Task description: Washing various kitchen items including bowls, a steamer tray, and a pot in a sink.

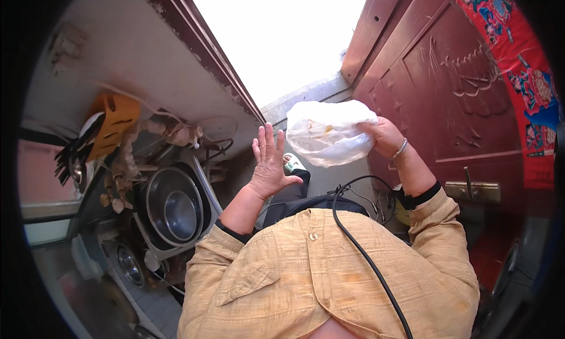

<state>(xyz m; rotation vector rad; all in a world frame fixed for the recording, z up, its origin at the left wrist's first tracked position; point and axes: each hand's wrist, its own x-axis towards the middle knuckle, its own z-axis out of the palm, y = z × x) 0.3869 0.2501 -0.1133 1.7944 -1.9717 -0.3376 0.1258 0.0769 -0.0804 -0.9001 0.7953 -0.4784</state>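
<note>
My right hand [385,137] grips the right edge of a crumpled, translucent white plastic bag [329,133], with the fingers partly hidden behind its rim. The bag is bulged out and shows small yellowish marks, perhaps something inside it; I cannot tell which. To its left, my left hand [270,164] is raised with the fingers spread and nothing in it, apart from the bag. A metal bracelet [399,148] circles my right wrist. Below both hands is the front of a tan buttoned shirt [326,259], with a black cable [366,250] running down over it.
At the left, nested metal basins [174,206] stand by a wall, below an orange holder [115,122] with utensils. A dark red door [441,96] with a metal handle [471,190] stands at the right. Ahead is a bright doorway with a sill [304,94]. Cables lie near the door's foot.
</note>
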